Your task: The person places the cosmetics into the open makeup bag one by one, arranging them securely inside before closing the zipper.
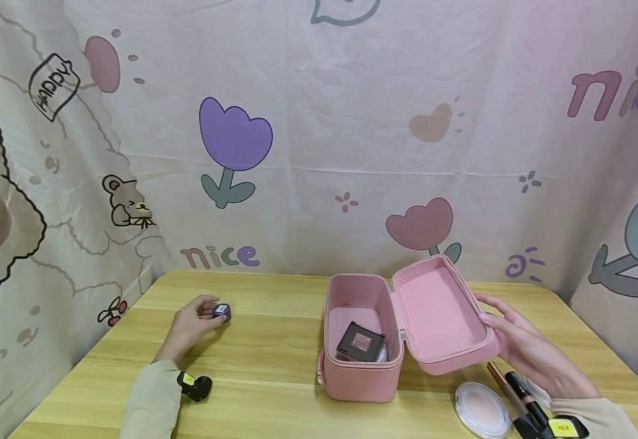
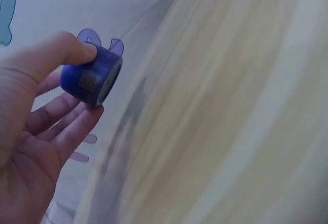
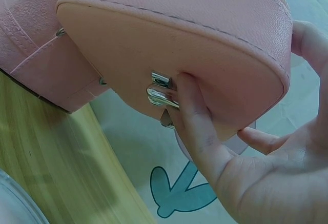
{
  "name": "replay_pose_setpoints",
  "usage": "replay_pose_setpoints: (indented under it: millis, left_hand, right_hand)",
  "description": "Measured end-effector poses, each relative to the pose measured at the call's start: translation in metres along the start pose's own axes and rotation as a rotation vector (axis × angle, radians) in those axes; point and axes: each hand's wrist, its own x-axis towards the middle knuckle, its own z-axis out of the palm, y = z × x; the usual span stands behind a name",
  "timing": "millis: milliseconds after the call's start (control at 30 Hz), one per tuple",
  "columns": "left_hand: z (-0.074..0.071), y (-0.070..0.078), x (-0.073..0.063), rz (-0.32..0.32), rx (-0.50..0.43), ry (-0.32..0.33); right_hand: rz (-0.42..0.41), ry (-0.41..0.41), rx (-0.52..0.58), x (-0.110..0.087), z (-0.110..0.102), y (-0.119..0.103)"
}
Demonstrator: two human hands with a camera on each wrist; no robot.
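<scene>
My left hand pinches a small, dark blue-purple round container with a pale label, over the left part of the table. In the left wrist view, my thumb is on one side of the container and fingertips are on the other. A pink case stands right of centre, its lid swung out to the right. My right hand holds that lid by its far edge. From the right wrist, one finger lies across the lid's outside beside a metal handle fitting. A dark square compact lies inside the case.
A round clear-lidded powder compact lies at the front right. Next to it are a slim brown stick and a black tube, partly behind the right wrist's camera. A printed cloth hangs behind the wooden table.
</scene>
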Motion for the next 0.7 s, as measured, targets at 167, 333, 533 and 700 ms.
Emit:
replay_pose_setpoints:
  millis: [167,333,533,700]
  left_hand:
    - [0.006,0.009,0.003,0.036,-0.037,-0.029]
    - [0.012,0.017,0.005,0.046,-0.060,-0.042]
    - [0.015,0.029,0.007,0.105,-0.075,-0.055]
    - [0.017,0.041,0.008,0.133,-0.077,-0.073]
  right_hand:
    - [0.003,0.010,-0.013,0.000,0.000,0.000]
    - [0.000,0.015,-0.028,-0.001,0.000,0.001]
    - [0.023,0.065,-0.047,-0.001,0.001,0.000]
    - [0.041,0.113,-0.071,0.000,0.003,-0.002]
